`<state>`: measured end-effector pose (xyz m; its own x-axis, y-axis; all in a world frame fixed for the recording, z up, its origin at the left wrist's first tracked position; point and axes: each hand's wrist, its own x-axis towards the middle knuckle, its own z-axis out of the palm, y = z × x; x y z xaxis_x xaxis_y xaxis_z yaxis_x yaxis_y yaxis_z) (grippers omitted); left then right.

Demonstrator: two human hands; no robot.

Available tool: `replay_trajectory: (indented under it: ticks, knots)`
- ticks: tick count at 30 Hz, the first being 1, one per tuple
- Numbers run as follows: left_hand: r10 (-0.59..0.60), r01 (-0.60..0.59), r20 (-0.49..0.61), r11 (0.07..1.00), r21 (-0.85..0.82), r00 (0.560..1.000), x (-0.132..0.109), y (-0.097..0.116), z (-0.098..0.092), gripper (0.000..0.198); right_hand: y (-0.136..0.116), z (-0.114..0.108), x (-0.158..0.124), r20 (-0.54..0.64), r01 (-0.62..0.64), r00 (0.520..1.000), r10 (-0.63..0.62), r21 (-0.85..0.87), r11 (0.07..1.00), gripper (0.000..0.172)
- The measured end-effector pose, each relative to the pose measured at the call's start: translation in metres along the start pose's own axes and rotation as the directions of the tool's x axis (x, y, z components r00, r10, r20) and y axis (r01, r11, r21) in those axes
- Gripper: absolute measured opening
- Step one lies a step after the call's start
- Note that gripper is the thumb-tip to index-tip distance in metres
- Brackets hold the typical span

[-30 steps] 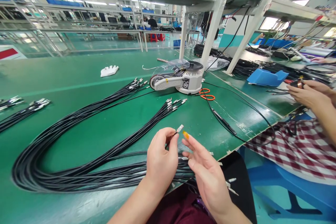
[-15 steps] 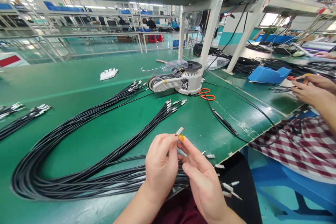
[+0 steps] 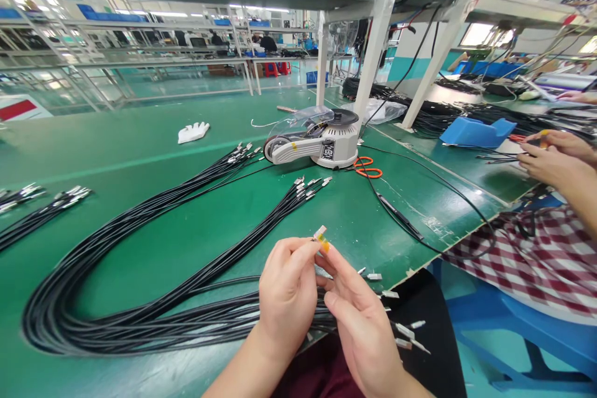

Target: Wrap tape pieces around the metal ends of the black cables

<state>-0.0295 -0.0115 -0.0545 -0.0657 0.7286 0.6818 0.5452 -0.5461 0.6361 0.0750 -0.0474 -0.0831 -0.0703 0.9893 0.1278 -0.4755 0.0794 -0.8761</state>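
My left hand (image 3: 286,292) is closed, thumb and fingers pinching a cable near its silver metal connector (image 3: 319,232), which points up and away. Against that connector lies a small strip of yellow tape (image 3: 325,245), at the tip of my right index finger. My right hand (image 3: 366,326) is curled, its fingertips meeting those of the left. Under both hands runs a thick bundle of black cables (image 3: 186,326), some of its connector ends (image 3: 390,294) jutting past the table's near edge. The lower part of the held cable is hidden by my hands.
A grey-white tape dispenser (image 3: 336,146) stands on the green table (image 3: 153,252), with orange-handled scissors (image 3: 368,168) beside it. Farther left lies a white glove (image 3: 193,132). At right, a co-worker's hands (image 3: 555,152) work near a blue holder (image 3: 478,132). Metal posts (image 3: 380,31) rise behind.
The yellow tape has shifted onto the connector, and more of it shows across the metal. My right fingertip has moved slightly. The cables on the table look the same.
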Motion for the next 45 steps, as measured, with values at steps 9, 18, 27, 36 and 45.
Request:
replay_trajectory:
  ticks: [9,18,27,36,45]
  knots:
    - [0.008,-0.008,0.004,1.0,0.001,1.0,-0.002,-0.004,0.0,0.029,0.001,0.001,0.0,-0.024,-0.008,1.0,0.008,0.001,1.0,0.042]
    - [0.037,-0.037,-0.027,0.999,0.006,0.999,0.0,-0.001,0.0,0.028,0.0,-0.002,0.001,0.001,-0.038,0.999,0.038,0.024,0.999,0.044]
    - [0.034,-0.034,-0.035,0.999,-0.004,0.999,0.001,-0.001,0.001,0.03,0.001,-0.003,0.001,-0.024,-0.096,0.995,0.098,0.074,0.993,0.04]
    - [-0.003,0.003,-0.012,1.0,0.03,1.0,-0.001,-0.002,-0.002,0.032,-0.001,-0.004,0.002,-0.001,-0.077,0.997,0.077,0.028,0.997,0.04]
    - [-0.032,0.034,-0.042,0.998,0.052,0.999,0.003,-0.001,0.0,0.024,-0.013,-0.007,0.004,-0.104,-0.056,0.994,0.026,-0.295,0.954,0.035]
